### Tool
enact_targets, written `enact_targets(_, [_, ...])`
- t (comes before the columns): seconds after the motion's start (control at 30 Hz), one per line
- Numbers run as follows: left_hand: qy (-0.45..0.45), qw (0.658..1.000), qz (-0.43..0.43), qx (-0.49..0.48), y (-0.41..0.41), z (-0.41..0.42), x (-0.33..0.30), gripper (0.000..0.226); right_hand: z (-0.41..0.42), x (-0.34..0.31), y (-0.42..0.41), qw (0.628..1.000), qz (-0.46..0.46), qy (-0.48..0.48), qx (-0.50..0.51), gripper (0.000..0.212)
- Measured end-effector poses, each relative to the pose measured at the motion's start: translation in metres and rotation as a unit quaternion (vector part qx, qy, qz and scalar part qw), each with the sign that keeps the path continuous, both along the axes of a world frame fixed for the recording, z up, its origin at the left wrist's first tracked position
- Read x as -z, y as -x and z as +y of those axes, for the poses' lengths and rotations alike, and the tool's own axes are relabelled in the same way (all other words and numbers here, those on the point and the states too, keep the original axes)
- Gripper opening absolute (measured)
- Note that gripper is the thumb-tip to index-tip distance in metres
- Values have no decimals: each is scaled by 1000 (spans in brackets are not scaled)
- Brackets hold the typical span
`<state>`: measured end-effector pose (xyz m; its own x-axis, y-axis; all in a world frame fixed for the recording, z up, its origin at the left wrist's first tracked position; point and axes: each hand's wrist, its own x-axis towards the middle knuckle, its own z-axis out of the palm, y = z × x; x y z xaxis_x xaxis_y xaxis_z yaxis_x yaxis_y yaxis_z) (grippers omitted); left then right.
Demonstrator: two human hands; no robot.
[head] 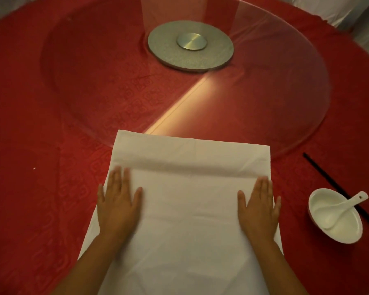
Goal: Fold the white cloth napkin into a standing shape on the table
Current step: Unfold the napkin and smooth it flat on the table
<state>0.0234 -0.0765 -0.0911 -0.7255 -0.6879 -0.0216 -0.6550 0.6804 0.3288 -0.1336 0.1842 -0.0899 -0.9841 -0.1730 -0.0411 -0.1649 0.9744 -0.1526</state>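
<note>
The white cloth napkin [188, 201] lies flat on the red tablecloth [30, 167] in front of me. A folded band runs across its far part, with a crease just beyond my fingertips. My left hand [118, 201] presses flat on the napkin's left edge, fingers straight and pointing away from me. My right hand [259, 204] lies flat on the right edge in the same way. Neither hand grips the cloth.
A white bowl [337, 228] holding a white spoon [345, 207] sits to the right of the napkin, with a black chopstick [328, 179] running behind it. A glass turntable [296, 81] on a grey round base [190, 52] fills the table's middle, its rim just beyond the napkin.
</note>
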Motion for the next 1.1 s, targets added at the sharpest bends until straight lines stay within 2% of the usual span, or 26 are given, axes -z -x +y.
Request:
enact_targets(0.07, [-3, 995, 85, -50, 10, 3, -8, 67, -15, -6, -2, 999, 39, 33, -5, 66])
enact_targets(0.1, [13, 993, 111, -28, 18, 6, -13, 63, -27, -9, -2, 996, 63, 49, -37, 65])
enact_targets(0.17, [61, 987, 125, 84, 41, 16, -21, 59, -57, -14, -1, 986, 98, 57, -125, 62])
enact_targets(0.27, [125, 962, 91, 224, 83, 25, -26, 58, -98, -19, 7, 973, 104, 32, -204, 59])
enact_targets(0.4, [152, 947, 16, 283, 118, 15, -18, 54, -114, -15, 26, 967, 78, 30, -240, 54])
enact_targets(0.5, [140, 948, -19, 284, 117, 1, -6, 55, -107, -12, 43, 963, 75, 22, -259, 53])
enact_targets(0.6, [123, 959, -12, 253, 110, -11, 0, 54, -96, -10, 57, 962, 77, 23, -261, 54])
enact_targets(0.8, [64, 985, 37, 155, 98, -36, -1, 53, -60, -7, 88, 980, 81, 35, -178, 58])
enact_targets(0.93, [84, 987, 45, 127, 90, -62, -2, 55, -37, -6, 105, 985, 92, 52, -139, 61])
enact_targets(1.1, [102, 988, 44, 111, 82, -80, 1, 61, -34, -3, 109, 985, 92, 49, -138, 65])
